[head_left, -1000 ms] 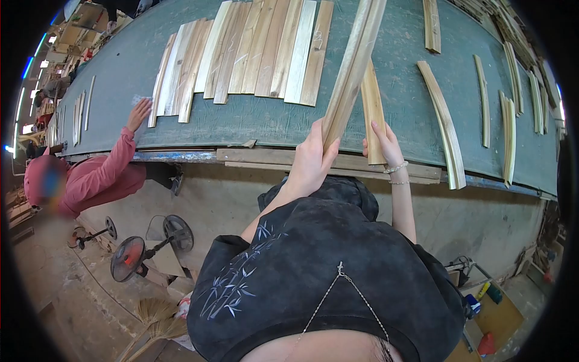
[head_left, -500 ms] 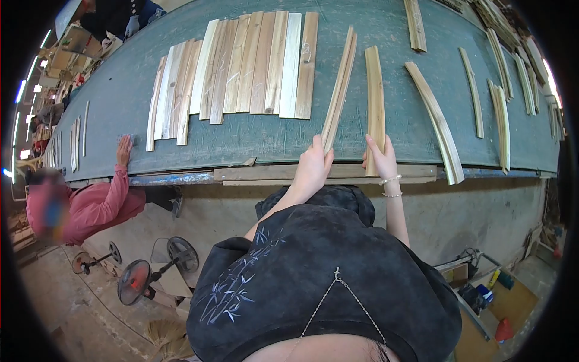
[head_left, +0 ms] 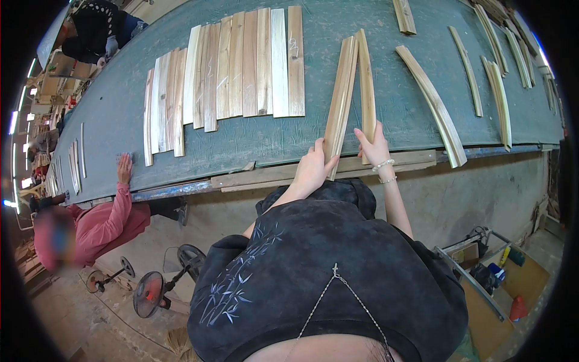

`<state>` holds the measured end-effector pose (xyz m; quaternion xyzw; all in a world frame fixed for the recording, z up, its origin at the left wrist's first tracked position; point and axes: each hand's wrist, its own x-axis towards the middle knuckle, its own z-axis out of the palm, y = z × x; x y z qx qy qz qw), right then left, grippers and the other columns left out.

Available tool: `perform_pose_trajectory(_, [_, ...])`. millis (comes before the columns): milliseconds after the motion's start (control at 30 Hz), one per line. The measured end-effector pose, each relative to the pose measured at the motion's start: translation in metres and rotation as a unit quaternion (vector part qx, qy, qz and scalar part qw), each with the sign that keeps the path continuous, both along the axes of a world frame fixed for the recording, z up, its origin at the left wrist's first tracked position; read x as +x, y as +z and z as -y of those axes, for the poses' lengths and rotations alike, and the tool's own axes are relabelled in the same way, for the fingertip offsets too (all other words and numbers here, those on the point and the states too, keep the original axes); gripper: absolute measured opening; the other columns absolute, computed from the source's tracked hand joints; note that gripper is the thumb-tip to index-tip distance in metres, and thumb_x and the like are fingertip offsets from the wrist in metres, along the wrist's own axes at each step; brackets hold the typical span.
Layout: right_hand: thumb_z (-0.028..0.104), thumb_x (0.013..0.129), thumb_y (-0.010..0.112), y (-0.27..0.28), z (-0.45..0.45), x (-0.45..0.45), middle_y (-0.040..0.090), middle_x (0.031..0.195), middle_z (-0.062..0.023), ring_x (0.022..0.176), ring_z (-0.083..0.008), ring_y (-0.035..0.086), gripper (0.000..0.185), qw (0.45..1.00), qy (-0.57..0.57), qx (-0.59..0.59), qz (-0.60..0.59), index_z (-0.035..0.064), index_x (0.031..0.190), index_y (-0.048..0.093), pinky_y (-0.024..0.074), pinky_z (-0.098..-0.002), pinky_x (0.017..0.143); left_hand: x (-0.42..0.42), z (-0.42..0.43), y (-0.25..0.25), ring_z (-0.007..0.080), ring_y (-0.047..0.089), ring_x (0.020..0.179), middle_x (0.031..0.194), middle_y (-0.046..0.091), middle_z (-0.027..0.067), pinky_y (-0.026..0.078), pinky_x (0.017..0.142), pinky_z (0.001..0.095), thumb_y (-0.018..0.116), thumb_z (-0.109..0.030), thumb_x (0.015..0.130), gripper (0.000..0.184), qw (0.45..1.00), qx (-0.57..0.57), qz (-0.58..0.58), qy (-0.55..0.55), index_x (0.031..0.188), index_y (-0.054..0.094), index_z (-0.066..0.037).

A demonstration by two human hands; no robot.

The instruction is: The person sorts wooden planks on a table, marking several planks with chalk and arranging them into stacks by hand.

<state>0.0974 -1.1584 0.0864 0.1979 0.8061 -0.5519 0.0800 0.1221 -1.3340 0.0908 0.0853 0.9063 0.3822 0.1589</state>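
Observation:
My left hand (head_left: 313,167) grips the near end of a wooden strip (head_left: 341,90), which seems to be more than one piece laid together. Another wooden strip (head_left: 367,84) is held near its lower end by my right hand (head_left: 373,145), fingers wrapped about it. The far ends of the two strips meet or overlap, while their near ends stand apart. Both are over the front edge of the green table (head_left: 229,142). Left of them lies a row of wooden slats (head_left: 250,66) side by side, some with chalk marks.
A curved bundle of strips (head_left: 431,102) overhangs the table edge on the right, with more strips (head_left: 496,99) beyond. At left, a person in a pink top (head_left: 120,223) rests a hand on the table. Fans (head_left: 151,292) stand on the floor. Another person (head_left: 90,30) is at the far left.
The strip in my left hand has turned to show a wider face. My right hand's strip has tilted left, bringing the far ends together. The view has shifted slightly.

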Motion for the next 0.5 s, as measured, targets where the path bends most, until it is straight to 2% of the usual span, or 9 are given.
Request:
perform_pose_trajectory(133, [0.027,0.076,0.060,-0.003,0.008,-0.001,0.053,0.063,-0.0097,0.042,-0.0170,0.053,0.051,1.000,-0.012,-0.022,-0.004,0.0064,0.114,0.032,0.0436,-0.0282,0.038,-0.004,0.000,0.000,0.0416,0.055,0.076,0.087,0.052,0.0305,0.047,0.067,0.0418,0.054,-0.030,0.078,0.060,1.000,0.006,0.029,-0.005,0.117,0.027,0.007])
perform_pose_trajectory(233, [0.028,0.076,0.059,-0.003,0.010,-0.001,0.053,0.063,-0.0099,0.042,-0.0169,0.053,0.051,1.000,-0.011,-0.024,-0.005,0.0059,0.113,0.032,0.0437,-0.0282,0.038,-0.005,0.000,0.001,0.0399,0.055,0.083,0.093,0.053,0.0289,0.045,0.072,0.0403,0.054,-0.032,0.078,0.060,0.997,-0.008,0.070,0.006,0.119,0.028,0.004])
perform_pose_trajectory(300, [0.028,0.076,0.060,-0.002,0.010,-0.001,0.053,0.062,-0.0099,0.041,-0.0169,0.053,0.051,1.000,-0.005,-0.022,-0.009,0.0055,0.113,0.032,0.0437,-0.0284,0.038,-0.005,0.001,-0.002,0.0381,0.057,0.076,0.082,0.057,0.0248,0.046,0.068,0.0397,0.054,-0.031,0.079,0.060,0.999,-0.002,0.033,0.006,0.119,0.027,0.005])
perform_pose_trajectory(333, [0.028,0.076,0.060,-0.002,0.009,-0.001,0.053,0.062,-0.0099,0.041,-0.0169,0.053,0.051,1.000,-0.008,-0.022,-0.008,0.0055,0.113,0.032,0.0437,-0.0284,0.038,-0.006,0.002,-0.002,0.0381,0.057,0.076,0.082,0.057,0.0248,0.046,0.068,0.0397,0.054,-0.031,0.079,0.060,0.999,-0.002,0.034,0.004,0.119,0.027,0.005])
perform_pose_trajectory(433, [0.029,0.076,0.059,0.001,0.009,0.003,0.053,0.063,-0.0107,0.041,-0.0174,0.053,0.052,1.000,-0.002,-0.012,0.001,0.0055,0.113,0.031,0.0433,-0.0277,0.037,-0.009,0.008,-0.002,0.0406,0.056,0.076,0.080,0.055,0.0293,0.045,0.068,0.0418,0.054,-0.030,0.078,0.061,0.994,0.039,0.105,0.001,0.119,0.026,0.005])
perform_pose_trajectory(500, [0.031,0.077,0.058,0.007,0.014,0.006,0.056,0.068,-0.0163,0.050,-0.0265,0.058,0.053,0.999,0.009,0.027,0.031,0.0059,0.114,0.030,0.0464,-0.0333,0.044,-0.010,0.011,-0.003,0.0393,0.056,0.074,0.076,0.056,0.0268,0.045,0.066,0.0411,0.053,-0.030,0.078,0.059,0.991,0.068,0.113,0.010,0.119,0.026,0.003])
